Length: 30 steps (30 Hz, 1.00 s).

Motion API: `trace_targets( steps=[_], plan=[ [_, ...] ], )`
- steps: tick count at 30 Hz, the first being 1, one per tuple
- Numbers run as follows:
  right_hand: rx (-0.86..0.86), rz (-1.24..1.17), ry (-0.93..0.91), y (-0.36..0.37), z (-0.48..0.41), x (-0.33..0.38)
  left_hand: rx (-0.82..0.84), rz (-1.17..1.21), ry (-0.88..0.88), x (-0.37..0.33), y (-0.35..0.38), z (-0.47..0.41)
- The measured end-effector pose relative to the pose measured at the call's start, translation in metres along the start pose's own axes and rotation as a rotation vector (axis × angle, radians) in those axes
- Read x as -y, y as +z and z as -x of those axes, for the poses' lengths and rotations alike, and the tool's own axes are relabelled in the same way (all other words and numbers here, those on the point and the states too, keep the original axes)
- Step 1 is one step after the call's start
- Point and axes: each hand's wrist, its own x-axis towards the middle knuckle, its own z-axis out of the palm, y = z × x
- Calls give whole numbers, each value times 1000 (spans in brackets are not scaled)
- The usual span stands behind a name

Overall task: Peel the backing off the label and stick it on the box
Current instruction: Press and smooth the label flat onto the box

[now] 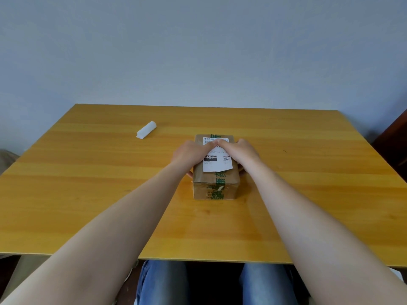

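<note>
A small brown cardboard box [215,183] with green printed tape stands in the middle of the wooden table [88,183]. A white shipping label [217,165] with black print lies flat on its top. My left hand [190,154] and my right hand [241,150] both rest on the box top, fingers pressed flat on the label's far half, fingertips meeting near its far edge. Both thumbs reach down the box's sides. A curled white backing sheet [146,129] lies on the table at the far left, apart from the box.
A grey wall stands right behind the table's far edge. A dark piece of furniture [394,139] shows at the right edge. My legs in blue jeans [163,282] are under the near edge.
</note>
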Motion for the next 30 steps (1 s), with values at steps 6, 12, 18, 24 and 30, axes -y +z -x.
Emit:
trace_targets(
  steps=[6, 12, 18, 24, 30],
  plan=[
    [7, 20, 14, -4, -1, 5, 20, -50, -20, -7, -3, -2],
    [2, 10, 22, -4, 2, 7, 35, -61, -35, -11, -7, -8],
    [28, -5, 24, -3, 0, 7, 49, -35, -45, -11, -6, -13],
    [125, -65, 32, -8, 10, 5, 59, -5, -11, -5, -2, -9],
    [128, -180, -61, 0, 14, -15, 94, 130, 71, 11, 6, 0]
  ],
)
